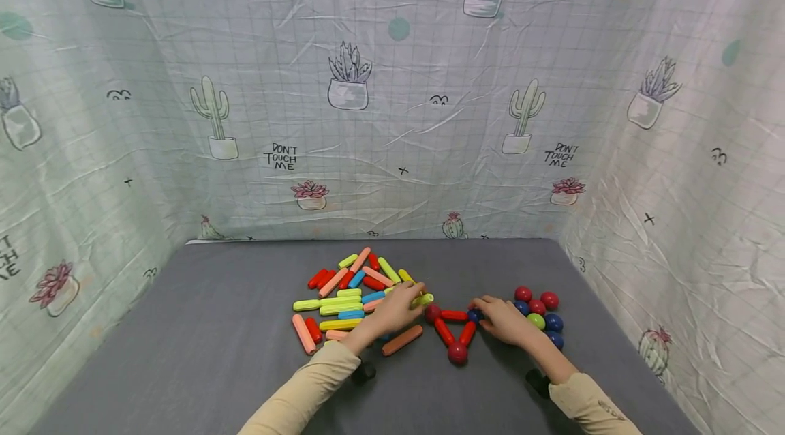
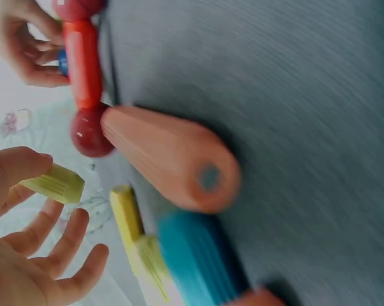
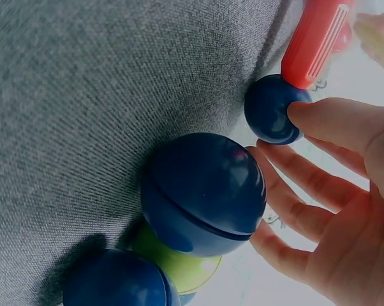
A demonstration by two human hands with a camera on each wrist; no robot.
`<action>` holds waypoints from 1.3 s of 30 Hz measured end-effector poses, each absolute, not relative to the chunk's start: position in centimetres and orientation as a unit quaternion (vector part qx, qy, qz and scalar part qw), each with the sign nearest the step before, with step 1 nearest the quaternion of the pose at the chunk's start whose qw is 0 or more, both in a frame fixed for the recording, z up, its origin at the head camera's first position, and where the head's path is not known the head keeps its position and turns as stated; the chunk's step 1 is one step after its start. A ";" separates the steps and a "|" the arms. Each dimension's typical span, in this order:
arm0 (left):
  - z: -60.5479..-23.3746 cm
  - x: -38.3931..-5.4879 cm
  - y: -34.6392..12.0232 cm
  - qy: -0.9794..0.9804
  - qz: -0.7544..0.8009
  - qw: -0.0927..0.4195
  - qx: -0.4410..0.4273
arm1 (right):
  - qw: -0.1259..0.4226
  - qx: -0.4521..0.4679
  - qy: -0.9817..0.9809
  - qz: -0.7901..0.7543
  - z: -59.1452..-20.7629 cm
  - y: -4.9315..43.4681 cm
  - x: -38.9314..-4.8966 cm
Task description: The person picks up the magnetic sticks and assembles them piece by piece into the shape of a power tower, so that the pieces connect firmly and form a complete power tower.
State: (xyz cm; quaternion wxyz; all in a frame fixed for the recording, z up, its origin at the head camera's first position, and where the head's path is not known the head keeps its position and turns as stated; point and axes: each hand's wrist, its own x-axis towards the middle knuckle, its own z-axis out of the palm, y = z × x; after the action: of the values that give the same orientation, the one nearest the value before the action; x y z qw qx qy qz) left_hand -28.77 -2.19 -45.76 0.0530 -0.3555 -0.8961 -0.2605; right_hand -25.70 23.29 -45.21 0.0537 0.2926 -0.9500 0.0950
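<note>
In the head view, my left hand [image 1: 392, 312] is between the pile of coloured sticks and a triangle. It pinches a short yellow-green stick [image 2: 59, 185] between thumb and forefinger, the other fingers spread. Three red sticks [image 1: 454, 316] form the triangle, with a red ball [image 1: 433, 313] at the left corner, another red ball [image 1: 457, 352] at the near corner and a blue ball [image 3: 272, 108] at the right one. My right hand [image 1: 505, 321] pinches that blue ball, its thumb on the near side and fingertips behind.
Pink, red, blue and yellow sticks [image 1: 340, 309] lie loosely left of the triangle. A brown-orange stick [image 1: 402, 340] lies close by the left hand. Red, blue and green balls [image 1: 536, 321] cluster beyond the right hand. A patterned curtain [image 1: 380, 135] surrounds the grey table [image 1: 202, 353].
</note>
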 end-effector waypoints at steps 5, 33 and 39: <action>-45.4 -28.9 -0.2 -0.859 -0.388 -0.002 -0.332 | 0.052 0.282 -0.952 0.107 -45.6 23.4 -25.7; -46.0 -29.0 7.2 -0.828 -0.476 -0.044 -0.292 | -0.205 0.234 -0.840 0.444 -45.4 26.5 -28.7; -44.8 -29.1 5.5 -0.834 -0.439 -0.059 -0.328 | -0.258 0.187 -0.824 0.469 -45.0 26.7 -29.1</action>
State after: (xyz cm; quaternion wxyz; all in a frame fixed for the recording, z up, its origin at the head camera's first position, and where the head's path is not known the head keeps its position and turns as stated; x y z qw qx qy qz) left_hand -29.08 5.46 -44.78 -0.0589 -0.3278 -0.8343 -0.4394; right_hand -29.08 26.75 -44.97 -0.2581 0.1870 -0.8237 0.4689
